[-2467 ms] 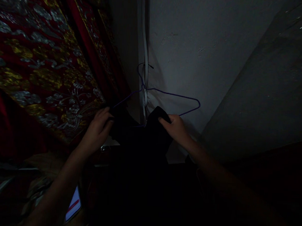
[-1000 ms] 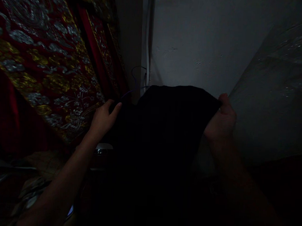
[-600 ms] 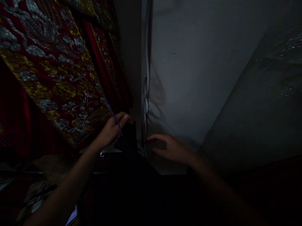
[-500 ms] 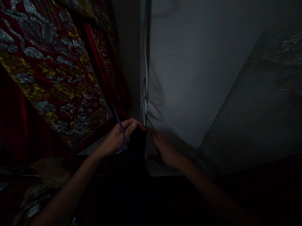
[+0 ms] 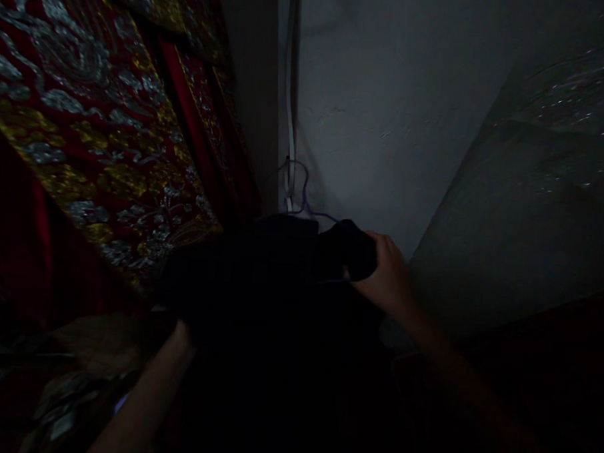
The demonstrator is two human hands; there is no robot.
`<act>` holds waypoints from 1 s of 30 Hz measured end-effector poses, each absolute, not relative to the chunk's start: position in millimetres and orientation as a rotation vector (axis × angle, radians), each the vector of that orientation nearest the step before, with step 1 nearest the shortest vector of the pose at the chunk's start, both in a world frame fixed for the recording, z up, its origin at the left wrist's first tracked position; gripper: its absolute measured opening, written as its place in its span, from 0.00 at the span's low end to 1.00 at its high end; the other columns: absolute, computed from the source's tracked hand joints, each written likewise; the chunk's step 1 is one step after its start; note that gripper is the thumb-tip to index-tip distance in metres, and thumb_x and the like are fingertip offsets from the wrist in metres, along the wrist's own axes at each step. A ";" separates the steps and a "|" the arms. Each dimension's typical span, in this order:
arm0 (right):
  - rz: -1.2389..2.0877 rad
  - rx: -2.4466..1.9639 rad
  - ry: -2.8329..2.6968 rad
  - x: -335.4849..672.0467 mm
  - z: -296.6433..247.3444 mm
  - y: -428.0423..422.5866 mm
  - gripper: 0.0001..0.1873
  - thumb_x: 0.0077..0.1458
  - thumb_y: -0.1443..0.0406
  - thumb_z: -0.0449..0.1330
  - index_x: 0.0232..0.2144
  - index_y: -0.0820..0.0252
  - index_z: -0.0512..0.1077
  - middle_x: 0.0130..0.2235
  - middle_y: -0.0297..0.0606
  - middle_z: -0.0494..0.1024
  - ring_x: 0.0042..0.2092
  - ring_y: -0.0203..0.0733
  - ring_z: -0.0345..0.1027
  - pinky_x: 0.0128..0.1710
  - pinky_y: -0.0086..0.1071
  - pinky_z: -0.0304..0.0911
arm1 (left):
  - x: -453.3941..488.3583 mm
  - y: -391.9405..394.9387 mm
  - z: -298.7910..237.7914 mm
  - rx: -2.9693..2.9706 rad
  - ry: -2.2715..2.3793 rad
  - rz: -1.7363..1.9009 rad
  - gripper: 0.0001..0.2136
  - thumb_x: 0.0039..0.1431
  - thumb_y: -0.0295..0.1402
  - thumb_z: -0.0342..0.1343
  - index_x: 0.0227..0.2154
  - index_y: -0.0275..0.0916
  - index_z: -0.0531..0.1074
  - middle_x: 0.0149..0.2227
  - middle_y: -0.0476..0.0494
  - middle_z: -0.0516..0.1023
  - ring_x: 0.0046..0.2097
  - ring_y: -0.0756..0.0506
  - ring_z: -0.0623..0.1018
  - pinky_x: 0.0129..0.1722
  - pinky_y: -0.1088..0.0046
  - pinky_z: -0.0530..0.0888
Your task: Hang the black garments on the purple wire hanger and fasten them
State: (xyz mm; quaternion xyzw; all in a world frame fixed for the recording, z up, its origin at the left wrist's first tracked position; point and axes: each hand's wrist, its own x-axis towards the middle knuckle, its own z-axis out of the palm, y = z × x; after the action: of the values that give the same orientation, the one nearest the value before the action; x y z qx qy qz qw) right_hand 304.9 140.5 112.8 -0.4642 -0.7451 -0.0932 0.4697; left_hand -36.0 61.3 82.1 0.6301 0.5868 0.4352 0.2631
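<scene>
A very dark, nearly black cloth (image 5: 264, 285) spreads between my hands in front of me. My right hand (image 5: 387, 273) is wrapped around a bunched edge of it, close to the pale wall. Only the wrist end of my left hand (image 5: 181, 335) shows at the cloth's left side; its fingers are hidden behind the dark fabric. A thin purple cord (image 5: 305, 186) loops up above the cloth and runs right toward my right hand. Another short stretch of purple cord lies just below, near the fingers. The scene is very dim.
A red hanging (image 5: 110, 131) with gold and silver embroidery covers the left. White cables (image 5: 290, 99) run down the corner of the wall (image 5: 377, 109). Clear plastic sheeting (image 5: 528, 196) covers the wall at right. Indistinct clutter (image 5: 64, 403) lies lower left.
Both hands have moved apart, the left down and back, the right to the right. The dark cloth has come up between them, and the cord has shifted from my left hand toward the right.
</scene>
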 end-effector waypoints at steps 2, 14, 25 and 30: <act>-0.287 -1.219 -1.739 309.9 128.1 151.0 0.39 0.43 0.57 0.67 0.56 0.64 0.65 0.51 0.56 0.73 0.53 0.65 0.68 0.53 0.56 0.65 | -33.8 47.2 60.1 1.450 1.498 1.297 0.40 0.63 0.63 0.24 0.64 0.46 0.64 0.57 0.36 0.78 0.58 0.33 0.78 0.52 0.49 0.78; 0.212 -0.818 -1.990 250.3 140.6 141.6 0.53 0.36 0.78 0.50 0.69 0.59 0.56 0.72 0.42 0.55 0.73 0.51 0.46 0.72 0.51 0.47 | 28.2 35.1 10.3 0.549 1.482 1.491 0.20 0.64 0.38 0.55 0.58 0.44 0.65 0.59 0.38 0.76 0.59 0.38 0.77 0.57 0.60 0.77; 0.871 -0.567 -1.025 205.5 62.5 94.1 0.18 0.53 0.65 0.62 0.48 0.56 0.75 0.50 0.41 0.80 0.53 0.47 0.74 0.56 0.43 0.67 | 33.1 18.7 -11.2 -0.006 1.348 1.653 0.12 0.65 0.30 0.54 0.49 0.36 0.74 0.40 0.39 0.83 0.40 0.43 0.84 0.48 0.63 0.80; 1.251 -1.019 -0.998 194.1 -17.2 59.7 0.28 0.52 0.40 0.61 0.30 0.60 0.73 0.26 0.36 0.75 0.26 0.37 0.66 0.26 0.30 0.60 | 38.6 5.8 -12.0 -0.081 1.384 1.579 0.12 0.65 0.28 0.55 0.50 0.35 0.73 0.40 0.39 0.84 0.41 0.43 0.84 0.48 0.64 0.79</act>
State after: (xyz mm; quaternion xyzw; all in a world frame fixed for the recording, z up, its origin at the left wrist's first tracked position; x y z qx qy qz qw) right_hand 194.1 59.7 -17.2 -0.4366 -0.4275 0.5357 0.5828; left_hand 38.6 5.8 -12.0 -0.0335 0.5715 0.6520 0.4971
